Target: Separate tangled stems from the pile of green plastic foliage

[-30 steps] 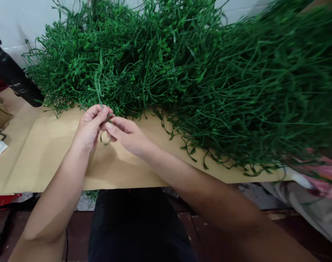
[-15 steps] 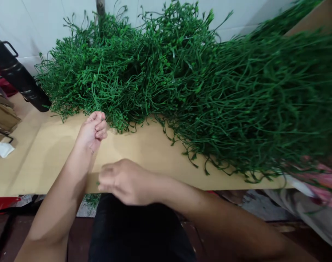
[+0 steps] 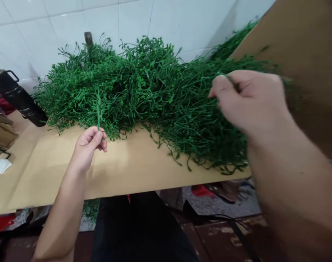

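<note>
My left hand point(image 3: 91, 145) is closed in a pinch on an upright green plastic stem point(image 3: 98, 112) at the front edge of the left heap. Its upper end overlaps the artificial greenery point(image 3: 111, 83) behind it. Over the right-hand heap of long stems point(image 3: 198, 123), my right hand point(image 3: 248, 98) is raised and closed, thumb against the curled forefinger. A bit of green shows between those fingers, seemingly a stem; the rest of it is hidden or blurred.
Brown cardboard point(image 3: 133, 160) covers the tabletop. A large cardboard panel point(image 3: 297, 51) stands upright at the right. On the left are a black flask point(image 3: 18, 98), leaning in view, and a white piece point(image 3: 2, 165). White tiles point(image 3: 100, 18) line the back.
My right hand has swung from near the table's front edge up and right, over the long stems. My left hand stays by the left heap, with the stem now showing. The view has shifted right.
</note>
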A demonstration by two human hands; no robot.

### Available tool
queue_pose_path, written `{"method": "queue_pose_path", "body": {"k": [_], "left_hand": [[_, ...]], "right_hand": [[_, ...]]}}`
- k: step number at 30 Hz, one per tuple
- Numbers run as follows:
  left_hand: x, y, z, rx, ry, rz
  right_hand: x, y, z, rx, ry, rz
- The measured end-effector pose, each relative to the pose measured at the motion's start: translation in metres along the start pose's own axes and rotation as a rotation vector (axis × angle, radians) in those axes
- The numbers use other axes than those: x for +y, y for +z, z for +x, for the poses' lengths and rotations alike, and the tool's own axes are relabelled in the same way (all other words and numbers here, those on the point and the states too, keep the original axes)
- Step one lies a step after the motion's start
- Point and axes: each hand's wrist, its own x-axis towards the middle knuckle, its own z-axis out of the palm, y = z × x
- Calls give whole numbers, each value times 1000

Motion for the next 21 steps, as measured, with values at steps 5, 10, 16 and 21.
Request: {"method": "queue_pose_path", "body": {"k": [5,10,16,21], "left_hand": [[0,-12,-35,55,8,-53],[0,-21,-72,-48,-106,122],[4,-36,-110,-2,-162,324],[11,-94,-181,-201,-324,825]], "right_hand": [[85,-1,19,189,-192,-379],[85,11,4,265,-225,-527],[9,20,-17,243,-305,-342],[-20,35,-29,-26,-468,-131]]}}
